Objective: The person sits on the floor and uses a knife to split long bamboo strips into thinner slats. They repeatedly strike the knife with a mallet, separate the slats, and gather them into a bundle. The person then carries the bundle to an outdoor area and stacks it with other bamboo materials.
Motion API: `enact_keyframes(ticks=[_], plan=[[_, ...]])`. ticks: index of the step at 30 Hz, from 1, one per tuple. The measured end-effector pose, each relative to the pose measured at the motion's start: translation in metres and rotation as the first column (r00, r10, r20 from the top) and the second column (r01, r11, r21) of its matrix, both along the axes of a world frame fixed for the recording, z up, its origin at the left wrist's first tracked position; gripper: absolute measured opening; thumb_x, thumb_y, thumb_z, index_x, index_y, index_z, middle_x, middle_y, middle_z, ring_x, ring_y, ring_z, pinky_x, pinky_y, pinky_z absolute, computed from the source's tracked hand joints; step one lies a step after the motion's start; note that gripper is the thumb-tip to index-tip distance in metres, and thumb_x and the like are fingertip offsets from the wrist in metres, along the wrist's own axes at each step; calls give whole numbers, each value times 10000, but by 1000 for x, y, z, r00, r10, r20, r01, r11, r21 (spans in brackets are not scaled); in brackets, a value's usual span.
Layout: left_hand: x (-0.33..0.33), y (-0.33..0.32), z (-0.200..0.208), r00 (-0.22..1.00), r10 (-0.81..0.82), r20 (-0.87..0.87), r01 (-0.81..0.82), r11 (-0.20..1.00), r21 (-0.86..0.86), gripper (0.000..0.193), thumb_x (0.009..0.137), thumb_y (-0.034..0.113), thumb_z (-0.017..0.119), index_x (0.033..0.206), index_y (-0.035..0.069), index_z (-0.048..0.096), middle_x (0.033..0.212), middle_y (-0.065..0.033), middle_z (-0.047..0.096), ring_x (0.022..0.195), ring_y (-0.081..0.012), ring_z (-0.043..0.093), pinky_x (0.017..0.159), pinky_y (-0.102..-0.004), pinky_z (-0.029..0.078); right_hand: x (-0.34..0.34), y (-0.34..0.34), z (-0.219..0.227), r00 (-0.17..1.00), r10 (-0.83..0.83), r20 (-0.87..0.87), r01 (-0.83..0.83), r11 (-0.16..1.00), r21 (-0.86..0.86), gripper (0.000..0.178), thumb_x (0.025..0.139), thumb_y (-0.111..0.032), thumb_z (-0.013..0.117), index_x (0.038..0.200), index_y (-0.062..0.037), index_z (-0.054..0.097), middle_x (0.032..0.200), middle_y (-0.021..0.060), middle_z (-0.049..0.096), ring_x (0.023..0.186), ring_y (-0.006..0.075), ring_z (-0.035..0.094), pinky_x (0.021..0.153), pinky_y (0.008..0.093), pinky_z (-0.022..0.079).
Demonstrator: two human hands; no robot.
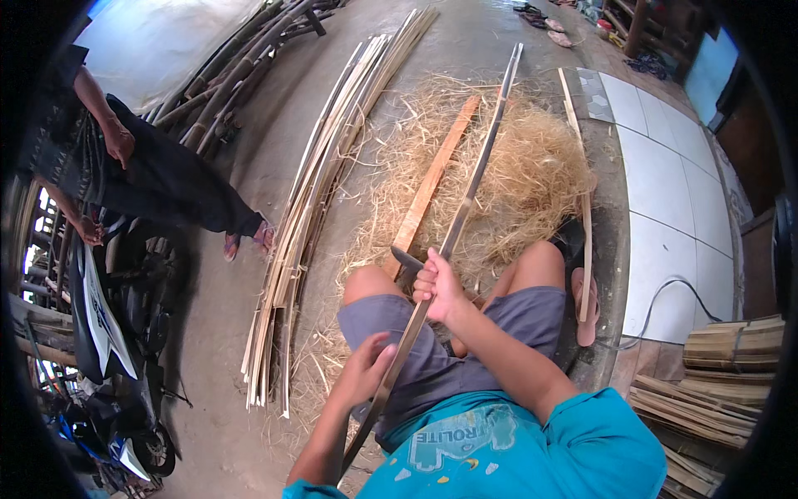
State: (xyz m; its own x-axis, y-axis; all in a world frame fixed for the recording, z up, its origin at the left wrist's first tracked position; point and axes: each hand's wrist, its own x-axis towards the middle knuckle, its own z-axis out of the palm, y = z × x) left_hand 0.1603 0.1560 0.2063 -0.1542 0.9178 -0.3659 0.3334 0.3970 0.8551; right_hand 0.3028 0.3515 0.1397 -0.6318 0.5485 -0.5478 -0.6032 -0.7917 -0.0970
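A long, narrow bamboo strip (468,198) slants from the upper middle of the view, past my lap, to my left side. My right hand (439,287) is closed in a fist around a knife, and its dark blade (406,259) pokes out to the left of the strip. The knife's handle is hidden in the fist, which lies against the strip. Lower down, my left hand (368,366) is beside the strip with loosely stretched fingers, their tips close to its edge. Under the knife, an orange-brown wooden board (432,185) slopes away between my knees.
Fine shavings (532,158) heap around the board. A bundle of pale bamboo strips (320,200) lies left, a thin strip (579,125) right. Another person (179,179) stands left near a motorbike (104,316). Stacked slats (706,407) sit lower right beside white tiles (657,183).
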Motion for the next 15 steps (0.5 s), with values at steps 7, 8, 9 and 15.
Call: enact_keyframes(ticks=[7,8,9,15], plan=[[51,47,-23,747,118,654,149,929,-338,300,1059,421,495,963,139,533,700,75,348,569,-58,323,494,-224,276,21,-12,10,993,-40,113,50,995,-81,362,1004,-456,583,796,-200,433,583,-91,327,483,54,330,476,247,339],[51,53,-12,715,139,686,167,918,-360,310,1058,426,495,961,135,532,701,72,360,571,-60,331,494,-224,279,24,-8,15,994,-56,92,58,998,-20,365,1009,-457,575,799,-197,431,584,-88,326,478,57,328,467,245,326],[49,60,-2,680,162,715,184,906,-381,319,1057,431,495,958,131,532,703,68,371,572,-61,340,493,-224,282,24,-5,20,995,-67,69,65,997,40,367,1014,-458,566,801,-194,428,585,-85,326,474,60,326,458,244,314],[67,71,-15,786,260,561,-5,910,-415,325,1049,428,514,983,114,562,708,62,440,554,-61,391,490,-226,324,14,4,-43,979,-95,181,89,995,39,374,1031,-470,530,816,-187,410,596,-73,273,445,59,253,377,258,212]])
